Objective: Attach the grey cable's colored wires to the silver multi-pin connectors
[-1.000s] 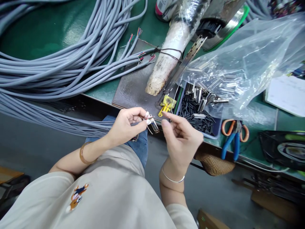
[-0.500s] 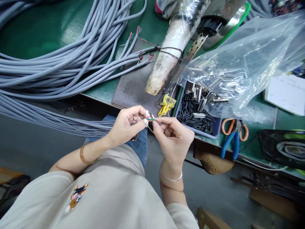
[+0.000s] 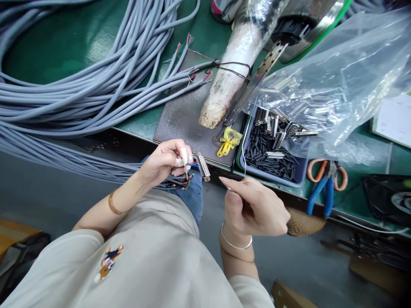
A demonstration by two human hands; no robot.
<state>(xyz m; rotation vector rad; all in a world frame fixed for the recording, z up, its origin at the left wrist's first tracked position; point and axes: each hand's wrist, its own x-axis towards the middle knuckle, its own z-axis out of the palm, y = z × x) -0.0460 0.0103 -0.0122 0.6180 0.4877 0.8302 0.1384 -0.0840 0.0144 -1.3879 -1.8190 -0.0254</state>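
My left hand, with white wraps on its fingertips, pinches a cable's thin coloured wires. Just beyond those fingers a metal multi-pin connector sticks out, blue and red wires at its pin side. More wired connectors lie below, over my jeans. My right hand is apart from the connector, to its right, with fingers curled and the index finger pointing left. A thin pale strand of solder wire runs down into this hand; its end is hard to make out.
Grey cables cover the bench's left. A soldering iron lies beside a white wrapped tube, near yellow clips. A blue bin holds black sleeves and connectors under a plastic bag. Pliers lie at the edge.
My right hand has moved right and down, away from my left hand. The connector now shows beyond my left fingers. The whole view has shifted slightly.
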